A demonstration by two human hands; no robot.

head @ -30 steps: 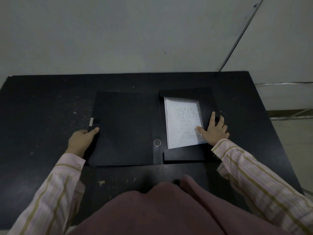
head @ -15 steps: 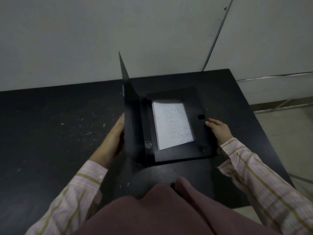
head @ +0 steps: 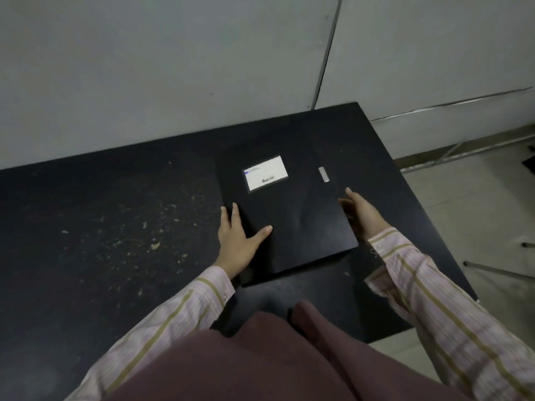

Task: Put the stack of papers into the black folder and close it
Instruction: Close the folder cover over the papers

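Observation:
The black folder lies closed on the black table, toward its right side. A white label shows on the cover, and a small grey clasp tab sits near the cover's right edge. The papers are hidden inside. My left hand rests flat on the folder's left edge, fingers spread, thumb on the cover. My right hand touches the folder's right edge, its fingers partly under the edge.
The tabletop is speckled with pale flecks on its left and middle. A grey wall stands right behind the table. The table's right edge drops to a pale floor with metal frame legs.
The left hand swung the cover over from the left and laid it down on the papers. The folder went from open to closed. The right hand stayed at the right edge.

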